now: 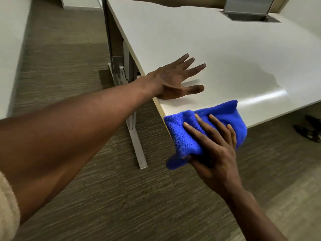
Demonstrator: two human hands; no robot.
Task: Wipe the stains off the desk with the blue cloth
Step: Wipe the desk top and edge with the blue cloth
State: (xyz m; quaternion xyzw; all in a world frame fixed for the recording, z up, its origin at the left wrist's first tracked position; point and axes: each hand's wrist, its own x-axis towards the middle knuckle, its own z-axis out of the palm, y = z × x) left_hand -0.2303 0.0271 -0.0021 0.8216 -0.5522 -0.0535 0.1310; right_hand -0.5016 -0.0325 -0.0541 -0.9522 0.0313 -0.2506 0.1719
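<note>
The right hand (pixel 215 150) is gripping the blue cloth (pixel 205 129) at the desk (pixel 225 53) corner; the left hand (pixel 173 79) is lying open and empty beyond it; no stains are showing, so the wiping is probably nearly done.

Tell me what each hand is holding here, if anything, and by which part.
The right hand holds the blue cloth, bunched at its near end, fingers spread on top, at the desk corner. The left hand holds nothing; it is open over the desk edge.

An office: a white desk (pixel 199 40) with a cable hatch (pixel 250 14) stands on grey carpet (pixel 69 84).
</note>
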